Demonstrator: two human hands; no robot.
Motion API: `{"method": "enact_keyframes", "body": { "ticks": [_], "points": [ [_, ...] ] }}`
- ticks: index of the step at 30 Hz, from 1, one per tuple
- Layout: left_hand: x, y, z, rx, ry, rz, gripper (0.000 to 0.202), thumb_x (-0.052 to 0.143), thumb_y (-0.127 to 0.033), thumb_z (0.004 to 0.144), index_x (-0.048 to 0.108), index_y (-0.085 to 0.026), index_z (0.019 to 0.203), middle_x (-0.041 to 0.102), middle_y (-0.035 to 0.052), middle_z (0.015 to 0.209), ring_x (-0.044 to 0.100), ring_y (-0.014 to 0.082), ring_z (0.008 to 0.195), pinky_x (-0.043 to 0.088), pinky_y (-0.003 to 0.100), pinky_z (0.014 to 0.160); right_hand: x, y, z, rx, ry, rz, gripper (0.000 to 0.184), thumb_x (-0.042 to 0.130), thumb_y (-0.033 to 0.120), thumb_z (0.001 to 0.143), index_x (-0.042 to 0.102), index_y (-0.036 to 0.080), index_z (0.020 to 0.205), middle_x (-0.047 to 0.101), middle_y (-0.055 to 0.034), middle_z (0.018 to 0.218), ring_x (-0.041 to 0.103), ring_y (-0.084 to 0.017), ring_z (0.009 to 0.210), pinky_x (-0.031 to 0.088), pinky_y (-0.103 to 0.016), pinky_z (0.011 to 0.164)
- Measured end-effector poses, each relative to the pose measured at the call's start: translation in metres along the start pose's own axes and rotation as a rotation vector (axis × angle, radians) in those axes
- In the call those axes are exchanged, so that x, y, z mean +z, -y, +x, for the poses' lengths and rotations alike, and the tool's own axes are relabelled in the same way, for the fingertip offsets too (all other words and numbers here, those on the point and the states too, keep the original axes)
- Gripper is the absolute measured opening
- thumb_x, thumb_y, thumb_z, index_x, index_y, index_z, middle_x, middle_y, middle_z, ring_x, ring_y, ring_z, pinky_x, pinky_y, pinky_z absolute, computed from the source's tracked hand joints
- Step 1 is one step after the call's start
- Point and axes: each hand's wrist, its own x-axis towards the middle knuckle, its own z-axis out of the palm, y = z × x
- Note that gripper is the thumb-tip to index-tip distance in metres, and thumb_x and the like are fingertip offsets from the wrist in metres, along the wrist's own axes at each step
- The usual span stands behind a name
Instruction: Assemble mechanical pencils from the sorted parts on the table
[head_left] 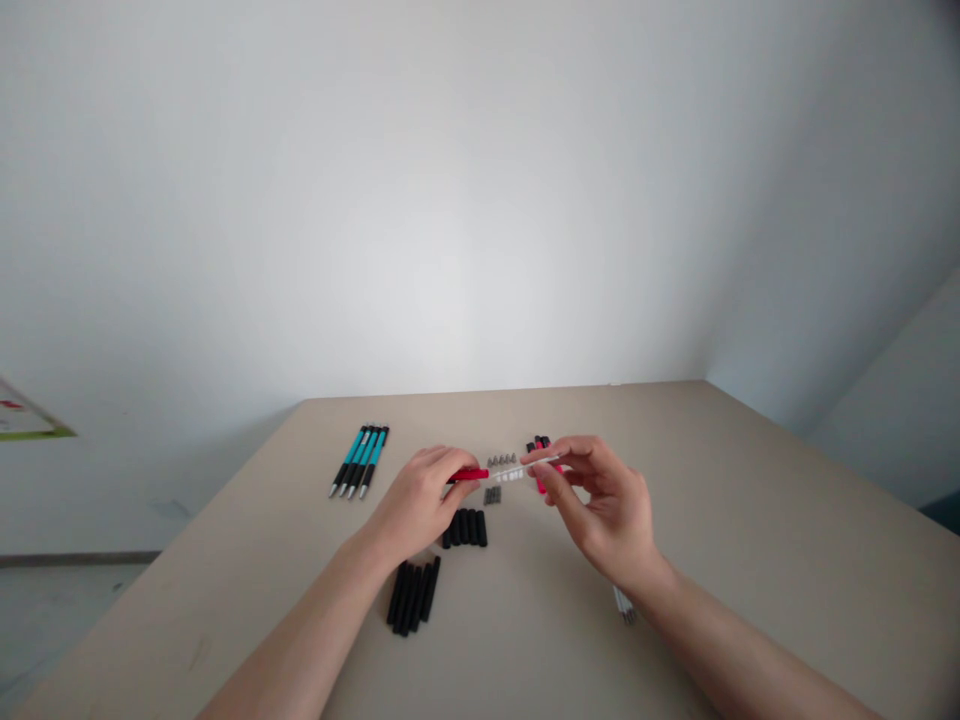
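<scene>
Pinched in my left hand (pixel 427 495) is a red pen barrel (pixel 474 474), its end pointing right. Between the thumb and fingers of my right hand (pixel 600 495) is a thin white pen refill (pixel 541 463). The refill lies nearly level, its left end at or close to the barrel's end; whether it is inside I cannot tell. Below and behind the hands lie small metal cone tips (pixel 502 460), small white pieces (pixel 510 476) and springs (pixel 493 495). More red pen barrels (pixel 540 484) are partly hidden by my right hand.
Several finished-looking blue and black pens (pixel 360 460) lie at the left. Short black tubes (pixel 469 527) and longer black tubes (pixel 412 597) lie in groups near my left forearm. White refills (pixel 624 606) show beneath my right wrist. The beige table (pixel 750 500) meets a white wall (pixel 465 200).
</scene>
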Motion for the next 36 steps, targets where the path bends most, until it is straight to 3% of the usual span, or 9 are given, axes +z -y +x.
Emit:
{"method": "enact_keyframes", "body": {
  "ticks": [7,15,19,28,36],
  "points": [
    [0.002,0.002,-0.001,-0.033,0.021,-0.023,0.011,0.048,-0.010,0.089,0.055,-0.019,0.089,0.062,0.0017,0.084,0.057,0.0149,0.079,0.044,0.026,0.072,-0.003,-0.001,0.004,-0.010,0.016,-0.176,0.011,0.057,0.024,0.085,0.059,0.019,0.094,0.064,-0.0009,0.073,0.055,-0.011,0.056,0.045,-0.023,0.056],
    [0.000,0.003,-0.003,-0.006,0.027,-0.030,0.016,0.044,-0.008,0.089,0.055,-0.020,0.093,0.060,0.0022,0.089,0.056,0.0149,0.083,0.044,0.026,0.076,0.001,-0.011,0.009,0.236,0.486,-0.693,0.022,0.051,0.017,0.080,0.071,0.019,0.090,0.069,-0.0035,0.073,0.062,-0.018,0.069,0.041,-0.027,0.065],
    [0.000,0.002,-0.003,-0.006,0.035,-0.030,0.016,0.045,-0.009,0.089,0.055,-0.020,0.094,0.061,0.0026,0.090,0.057,0.0154,0.085,0.044,0.027,0.077,0.004,-0.010,0.008,0.286,0.603,-0.822,0.021,0.052,0.019,0.079,0.071,0.022,0.087,0.071,-0.0048,0.080,0.063,-0.020,0.076,0.040,-0.028,0.067],
    [0.001,0.003,-0.003,-0.007,0.044,-0.037,0.016,0.044,-0.011,0.089,0.056,-0.020,0.095,0.061,0.0037,0.091,0.057,0.0164,0.086,0.045,0.029,0.078,0.012,-0.012,0.005,0.235,0.606,-0.737,0.037,0.055,0.029,0.082,0.063,0.019,0.117,0.069,-0.0082,0.091,0.062,-0.021,0.080,0.043,-0.029,0.071],
    [0.001,0.001,-0.002,-0.021,0.061,-0.032,0.017,0.044,-0.009,0.089,0.056,-0.020,0.095,0.061,0.0037,0.093,0.057,0.0167,0.088,0.045,0.029,0.079,0.017,-0.020,0.003,0.195,0.626,-0.756,0.031,0.056,0.033,0.083,0.065,0.022,0.111,0.070,-0.0070,0.091,0.063,-0.021,0.080,0.044,-0.029,0.070]
  ]
}}
